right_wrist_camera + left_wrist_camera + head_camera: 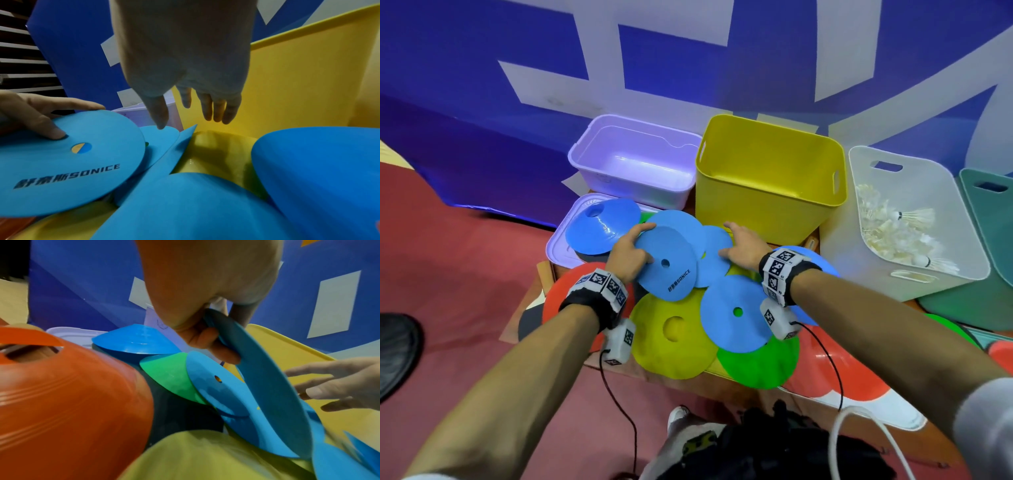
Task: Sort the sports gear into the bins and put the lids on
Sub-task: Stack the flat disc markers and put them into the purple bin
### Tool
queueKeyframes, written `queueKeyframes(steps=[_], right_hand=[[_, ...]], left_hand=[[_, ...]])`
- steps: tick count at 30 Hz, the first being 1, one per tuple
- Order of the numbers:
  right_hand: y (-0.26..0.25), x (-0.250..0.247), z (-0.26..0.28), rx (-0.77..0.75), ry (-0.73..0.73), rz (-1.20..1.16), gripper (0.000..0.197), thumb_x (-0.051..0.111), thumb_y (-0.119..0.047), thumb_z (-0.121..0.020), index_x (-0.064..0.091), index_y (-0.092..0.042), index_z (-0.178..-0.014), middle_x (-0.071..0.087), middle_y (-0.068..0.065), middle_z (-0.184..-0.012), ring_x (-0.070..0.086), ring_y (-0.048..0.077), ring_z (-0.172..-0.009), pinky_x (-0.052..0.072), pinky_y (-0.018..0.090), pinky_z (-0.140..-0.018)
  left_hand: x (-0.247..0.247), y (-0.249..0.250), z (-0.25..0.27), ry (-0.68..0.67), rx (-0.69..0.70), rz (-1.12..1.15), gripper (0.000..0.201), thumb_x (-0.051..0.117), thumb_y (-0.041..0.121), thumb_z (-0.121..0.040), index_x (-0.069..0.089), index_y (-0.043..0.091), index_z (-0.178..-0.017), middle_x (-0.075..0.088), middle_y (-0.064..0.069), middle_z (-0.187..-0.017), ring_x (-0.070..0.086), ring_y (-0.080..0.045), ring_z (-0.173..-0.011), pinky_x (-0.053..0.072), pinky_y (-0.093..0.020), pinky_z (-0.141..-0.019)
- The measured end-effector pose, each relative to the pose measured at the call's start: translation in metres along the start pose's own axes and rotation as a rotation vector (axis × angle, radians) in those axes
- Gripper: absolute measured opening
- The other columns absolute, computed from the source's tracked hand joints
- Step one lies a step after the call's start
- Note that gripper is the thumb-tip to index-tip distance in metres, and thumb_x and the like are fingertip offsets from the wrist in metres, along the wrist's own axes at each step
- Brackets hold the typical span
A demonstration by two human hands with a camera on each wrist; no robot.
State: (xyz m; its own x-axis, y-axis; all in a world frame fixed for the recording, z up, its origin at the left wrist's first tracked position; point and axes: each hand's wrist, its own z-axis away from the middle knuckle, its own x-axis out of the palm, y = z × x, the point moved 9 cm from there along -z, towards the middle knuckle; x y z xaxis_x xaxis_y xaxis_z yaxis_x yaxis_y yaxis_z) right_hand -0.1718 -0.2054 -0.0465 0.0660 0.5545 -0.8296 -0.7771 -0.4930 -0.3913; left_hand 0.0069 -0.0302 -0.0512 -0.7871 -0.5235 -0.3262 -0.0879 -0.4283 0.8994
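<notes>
Several flat discs and cones lie heaped in the middle of the head view, below the empty yellow bin (770,178). The left hand (628,255) pinches a blue disc (666,260) by its edge, tilted up. The right hand (743,245) is spread, fingers straight, over another blue disc (714,260). That thin edge grip looks weak; lifting could drag neighbouring discs off the pile.
</notes>
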Motion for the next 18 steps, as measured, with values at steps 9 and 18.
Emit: queueKeyframes(steps=[9,18], right_hand=[[-0.015,0.001,-0.017,0.010,0.077,-0.030,0.063,0.064,-0.018,-0.086,0.038,-0.022,-0.144,0.047,0.012,-0.137,0.047,0.031,-0.125,0.039,0.042,-0.103],[-0.024,0.001,-0.022,0.033,0.009,-0.035,0.061,0.048,-0.004,-0.090,0.035,-0.018,-0.147,0.051,0.011,-0.141,0.053,0.032,-0.121,0.046,0.035,-0.088]], left_hand=[[-0.010,-0.019,-0.019,0.006,-0.026,-0.135,0.069,0.060,-0.007,-0.078,0.049,0.027,-0.136,0.052,-0.005,-0.123,0.052,-0.027,-0.104,0.051,-0.037,-0.082],[-0.008,-0.021,-0.024,-0.008,0.004,-0.119,0.069,0.059,-0.007,-0.079,0.050,0.032,-0.135,0.051,-0.004,-0.125,0.054,-0.026,-0.104,0.051,-0.035,-0.076]])
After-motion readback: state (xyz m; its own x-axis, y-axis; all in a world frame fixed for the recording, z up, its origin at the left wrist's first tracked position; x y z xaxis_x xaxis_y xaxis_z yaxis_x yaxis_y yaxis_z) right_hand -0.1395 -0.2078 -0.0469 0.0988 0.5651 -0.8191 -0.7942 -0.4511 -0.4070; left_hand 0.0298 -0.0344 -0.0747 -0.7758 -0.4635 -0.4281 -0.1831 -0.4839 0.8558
